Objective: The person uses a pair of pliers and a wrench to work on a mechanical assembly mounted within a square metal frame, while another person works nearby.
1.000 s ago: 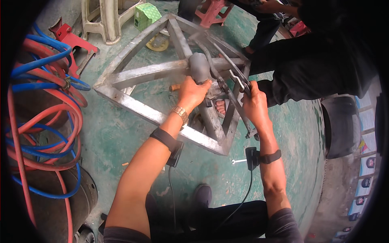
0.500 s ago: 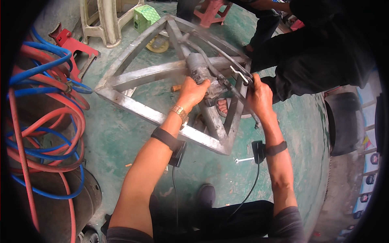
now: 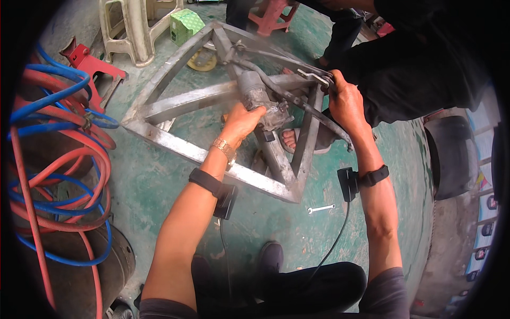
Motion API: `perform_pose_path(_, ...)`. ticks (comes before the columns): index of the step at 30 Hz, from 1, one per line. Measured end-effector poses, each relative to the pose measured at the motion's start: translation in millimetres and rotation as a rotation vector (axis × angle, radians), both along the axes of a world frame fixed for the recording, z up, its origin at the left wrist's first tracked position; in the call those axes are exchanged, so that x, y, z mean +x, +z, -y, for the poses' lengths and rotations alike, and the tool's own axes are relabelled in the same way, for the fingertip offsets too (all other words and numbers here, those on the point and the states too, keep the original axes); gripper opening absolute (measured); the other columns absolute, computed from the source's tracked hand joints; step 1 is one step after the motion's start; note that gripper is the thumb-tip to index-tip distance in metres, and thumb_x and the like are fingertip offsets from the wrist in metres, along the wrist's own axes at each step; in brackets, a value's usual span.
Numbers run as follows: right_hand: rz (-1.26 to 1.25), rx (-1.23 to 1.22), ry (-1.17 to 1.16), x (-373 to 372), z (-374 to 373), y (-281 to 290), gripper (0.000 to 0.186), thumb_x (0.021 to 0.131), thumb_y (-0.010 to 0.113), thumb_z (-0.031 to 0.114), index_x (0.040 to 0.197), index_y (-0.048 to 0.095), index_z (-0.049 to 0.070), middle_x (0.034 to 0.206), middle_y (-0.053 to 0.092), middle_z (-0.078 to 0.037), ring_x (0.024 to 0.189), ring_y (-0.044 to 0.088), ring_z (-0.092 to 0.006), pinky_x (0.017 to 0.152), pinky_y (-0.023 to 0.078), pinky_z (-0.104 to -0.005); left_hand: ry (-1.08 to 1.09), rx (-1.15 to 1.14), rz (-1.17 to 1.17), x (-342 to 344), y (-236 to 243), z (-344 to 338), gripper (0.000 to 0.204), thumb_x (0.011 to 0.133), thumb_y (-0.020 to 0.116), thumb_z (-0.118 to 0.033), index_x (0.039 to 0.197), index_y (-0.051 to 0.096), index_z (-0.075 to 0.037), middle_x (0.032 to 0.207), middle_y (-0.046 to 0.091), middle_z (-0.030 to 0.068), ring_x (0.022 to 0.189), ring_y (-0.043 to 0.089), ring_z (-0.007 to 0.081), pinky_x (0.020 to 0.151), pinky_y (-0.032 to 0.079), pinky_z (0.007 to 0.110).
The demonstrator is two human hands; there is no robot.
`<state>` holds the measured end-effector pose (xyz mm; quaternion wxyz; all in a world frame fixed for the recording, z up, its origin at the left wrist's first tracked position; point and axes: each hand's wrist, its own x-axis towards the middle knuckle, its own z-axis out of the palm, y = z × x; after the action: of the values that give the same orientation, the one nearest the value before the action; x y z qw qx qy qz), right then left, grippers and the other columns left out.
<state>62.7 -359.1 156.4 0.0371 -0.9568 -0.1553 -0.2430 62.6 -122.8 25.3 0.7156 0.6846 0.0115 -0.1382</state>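
My left hand [image 3: 243, 123], with a watch on its wrist, is closed on a grey cylindrical motor housing [image 3: 251, 85]. The housing belongs to a metal assembly with a long tube [image 3: 319, 114], resting across a welded square-tube steel frame [image 3: 186, 99]. My right hand [image 3: 346, 98] is closed on a dark-handled tool with a silvery end [image 3: 313, 77], beside the far end of a thin rod [image 3: 281, 57]. My fingers hide most of that tool, and its kind does not show.
Another person's dark-clothed leg [image 3: 393, 85] and sandalled foot [image 3: 289, 139] are close by the frame's right side. Red and blue hoses [image 3: 69, 159] hang at left. A wrench [image 3: 321, 209] lies on the green floor. Behind stand a plastic stool [image 3: 130, 32] and green box [image 3: 185, 26].
My right hand has moved up and slightly right, and the silvery tool end has swung upward. The motor housing has shifted a little left with my left hand still on it.
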Motion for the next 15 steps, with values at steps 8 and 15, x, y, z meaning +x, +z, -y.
perform_pose_path(8, -0.001, 0.154, -0.005, -32, -12, -54, 0.029, 0.084, 0.057, -0.002, 0.11, 0.055, 0.01, 0.079, 0.064, -0.023, 0.076, 0.063, -0.0463, 0.062, 0.047, -0.0518, -0.005, -0.1, 0.036, -8, 4, -5, 0.03, 0.092, 0.061, -0.035, 0.086, 0.057, -0.006, 0.056, 0.043, -0.0044, 0.041, 0.032, 0.0054, 0.037, 0.022, 0.026)
perform_pose_path(15, -0.009, 0.114, 0.001, -43, -11, -74, 0.039, 0.077, 0.057, -0.005, 0.114, 0.057, 0.008, 0.093, 0.068, -0.019, 0.081, 0.066, -0.0415, 0.066, 0.052, -0.0474, -0.034, -0.086, 0.006, -8, 3, -8, 0.031, 0.093, 0.061, -0.035, 0.085, 0.056, -0.006, 0.056, 0.043, -0.0041, 0.041, 0.033, 0.0051, 0.037, 0.022, 0.026)
